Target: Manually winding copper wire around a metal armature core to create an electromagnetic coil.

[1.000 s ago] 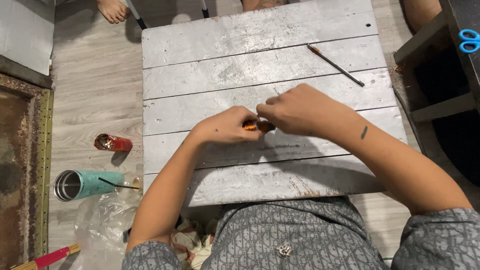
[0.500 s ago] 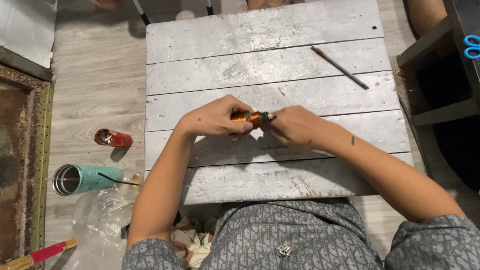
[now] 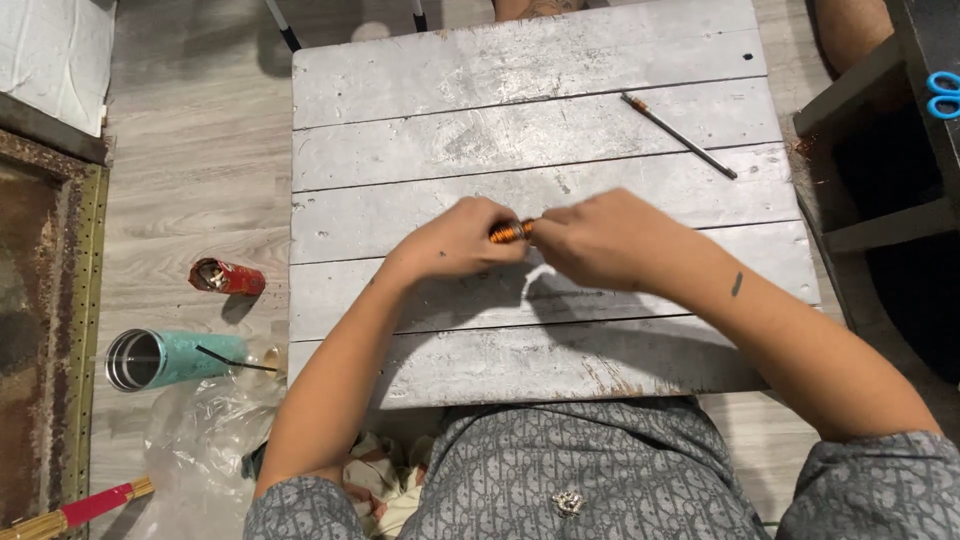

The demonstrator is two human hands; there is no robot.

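**Small orange-wound piece held between two hands over a grey plank desk**

Held item: a short orange wire-wrapped piece (image 3: 511, 231), pinched at the middle of the desk (image 3: 520, 60), just above its planks. Left hand (image 3: 462, 240) clenches its left end; right hand (image 3: 600, 238) closes on its right end, fingertips almost meeting.

Risks, as judged: the piece is small and mostly hidden by fingers, so a slack pinch could drop it into a gap between planks or let the winding loosen.

Surroundings: thin dark stick (image 3: 678, 135) far right on the desk, well apart. On the floor left: red can (image 3: 226, 277), teal tumbler (image 3: 160, 358) on its side, clear plastic bag (image 3: 205, 440). Blue scissors (image 3: 940, 95) on the shelf far right. Nothing stands between the hands and the piece.
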